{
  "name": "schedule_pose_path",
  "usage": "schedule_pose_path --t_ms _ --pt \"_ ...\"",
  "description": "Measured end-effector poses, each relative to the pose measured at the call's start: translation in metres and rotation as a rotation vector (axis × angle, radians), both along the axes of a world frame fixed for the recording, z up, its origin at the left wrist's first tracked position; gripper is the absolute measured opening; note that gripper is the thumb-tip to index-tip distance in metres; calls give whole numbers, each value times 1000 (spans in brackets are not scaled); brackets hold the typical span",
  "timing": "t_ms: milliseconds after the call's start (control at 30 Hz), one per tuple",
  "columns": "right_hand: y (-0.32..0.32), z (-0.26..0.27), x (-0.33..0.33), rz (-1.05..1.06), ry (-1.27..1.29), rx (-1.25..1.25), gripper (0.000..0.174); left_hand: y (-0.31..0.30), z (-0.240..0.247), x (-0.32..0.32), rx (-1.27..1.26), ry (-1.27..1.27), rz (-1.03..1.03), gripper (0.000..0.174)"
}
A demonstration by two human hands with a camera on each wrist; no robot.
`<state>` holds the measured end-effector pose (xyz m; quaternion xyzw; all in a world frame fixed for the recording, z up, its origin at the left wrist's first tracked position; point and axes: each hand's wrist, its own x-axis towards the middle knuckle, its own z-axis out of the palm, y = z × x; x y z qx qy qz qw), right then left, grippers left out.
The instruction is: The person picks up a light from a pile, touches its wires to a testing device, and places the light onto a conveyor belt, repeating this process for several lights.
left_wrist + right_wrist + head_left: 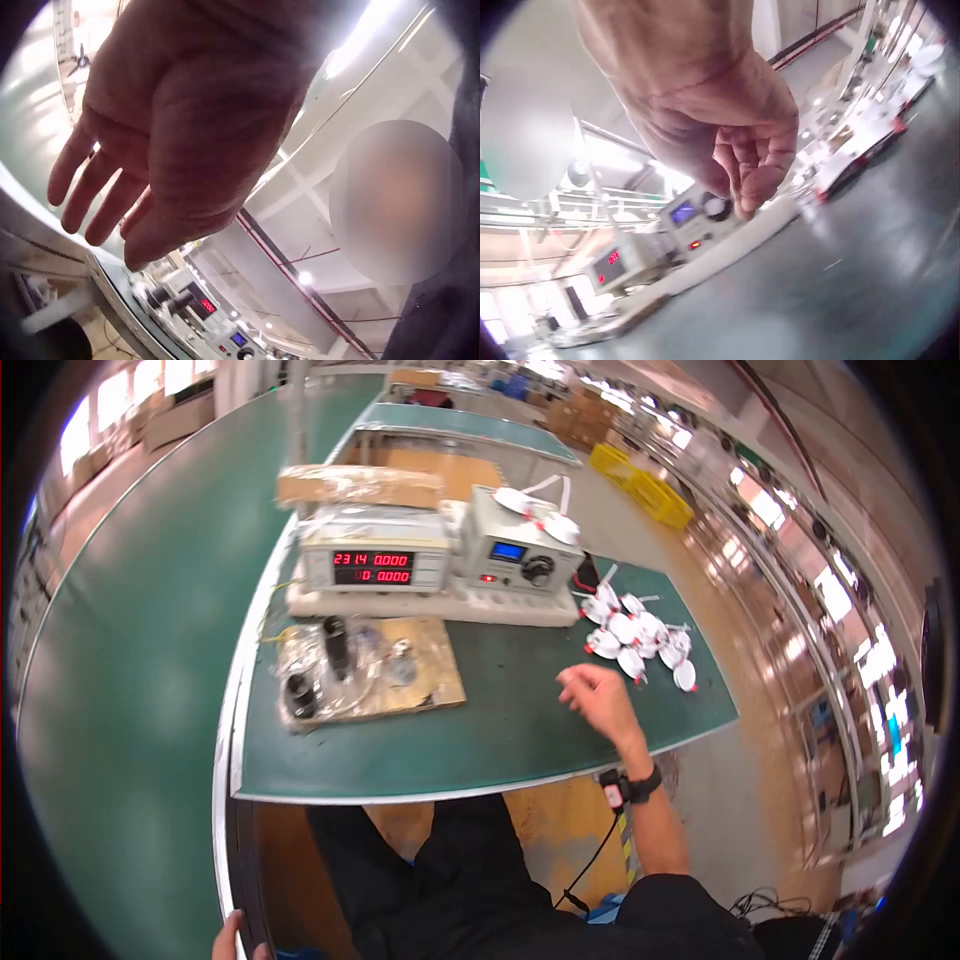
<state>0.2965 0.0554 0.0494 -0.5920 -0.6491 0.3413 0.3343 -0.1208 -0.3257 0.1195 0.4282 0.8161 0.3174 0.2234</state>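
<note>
My right hand [600, 702] hovers over the green worktable [520, 720], its fingers loosely curled and nothing seen in them. In the right wrist view the thumb and fingers [761, 184] bend inward, close to each other. Just beyond that hand lies a pile of white, round, cup-like parts with red tips [640, 630]. My left hand [238, 940] shows only partly at the bottom left, beside the table's edge. The left wrist view shows this hand [172, 142] with its fingers extended and holding nothing.
A meter with red digits [372, 565] and a grey box with a dial [520, 550] stand on a pale foam base [420, 605]. Two white parts [560, 528] lie on the box. A wooden board [430, 660] carries black cylinders [336, 645] and clear plastic.
</note>
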Motion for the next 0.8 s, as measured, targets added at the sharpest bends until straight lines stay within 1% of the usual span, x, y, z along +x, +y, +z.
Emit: schedule_pose_path --t_ms 33,67,100,167,200,233,267,300,367,400,467,500,567,600,700,733,800 --pt "16 -15 36 -105 -48 59 26 20 3 7 -95 -12 -53 39" --pt "31 -35 72 -189 -159 208 26 33 -4 10 -98 -50 -120 40" --pt "37 -37 98 -267 -388 196 30 48 -14 13 -103 -88 -185 40" --pt "41 -59 132 -270 -628 443 46 73 -20 22 -81 27 -367 42" --pt "43 -60 138 -231 -627 473 52 86 -19 26 -116 93 -458 44" --pt "45 -56 138 -188 -619 511 58 99 -15 33 -111 45 -508 46" --pt "50 -51 134 -133 -604 556 64 113 -11 41 -77 33 -567 47" --pt "56 -48 130 -123 -582 555 65 122 -22 44 -7 55 -628 48" --pt "64 -45 122 -78 -629 548 66 146 -19 61 34 54 -746 49" --pt "67 -46 120 -48 -664 535 65 157 -18 70 96 60 -810 49" --pt "66 -46 125 3 -765 490 63 173 -20 85 109 36 -908 52" --pt "62 -45 127 86 -728 414 61 179 -25 91 114 14 -956 53" --pt "51 -43 131 244 -651 251 58 190 -35 102 123 69 -1050 49" --pt "46 -40 132 270 -667 280 53 194 -37 106 127 98 -1101 48" --pt "34 -3 125 249 -326 147 54 197 -37 110 150 110 -1177 47" --pt "37 4 125 198 -378 199 56 198 -36 112 158 99 -1184 47" --pt "56 -4 122 212 -443 261 58 199 -35 114 178 79 -1204 47"
